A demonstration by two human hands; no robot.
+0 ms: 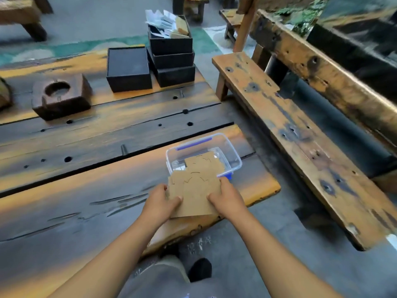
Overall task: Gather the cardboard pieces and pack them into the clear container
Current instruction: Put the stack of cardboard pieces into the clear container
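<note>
So this looks like the packing step: both hands have the cardboard pieces (194, 188) bunched into a flat stack, with the left hand (162, 202) pinching the near-left edge, thumb on top, and the right hand (227, 200) clamping the right edge the same way. The far end of the stack is already poking over the near rim of the clear container (233, 155), which sits open near the right edge of the wooden surface (86, 190). My guess is the next move needs the stack tipped or squared up so it slides down inside, since it looks about as wide as the tub. Hard to say how many pieces are in the stack or whether any are already lying in the bottom; the cardboard covers most of the opening. The fingers underneath are hidden too, and the cut lines on the top sheet are too faint to read.
</note>
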